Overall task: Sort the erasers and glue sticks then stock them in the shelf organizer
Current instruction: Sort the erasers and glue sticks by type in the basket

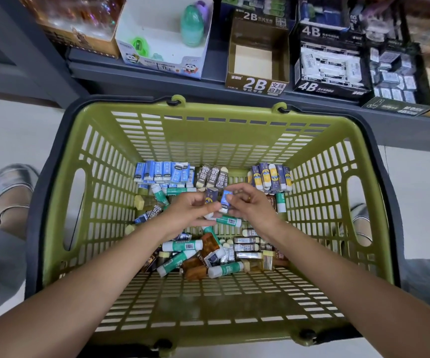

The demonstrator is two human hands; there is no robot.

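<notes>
Hands meet over the middle of the green basket (100, 192): the left hand (190, 210) pinches a dark-sleeved eraser (210, 196) held upright, and the right hand (250, 205) pinches a blue-sleeved eraser (225, 201), its long axis also near upright, just beside the first. Along the far wall of the basket stand 3 sorted rows: blue erasers (163, 171) at far left, 2B erasers (212, 175) in the middle, yellow-and-navy erasers (270, 177) at far right. The blue row lies far and left of the hands, nearer the left hand; judged from this, the blue eraser goes there. Unsorted stock lies near the person: green glue sticks (183, 245), brown-wrapped and silver-sleeved erasers, mixed. On the shelf beyond, the 2B carton (256, 85) shows a bare floor; the 4B carton (333, 86) holds white erasers.
</notes>
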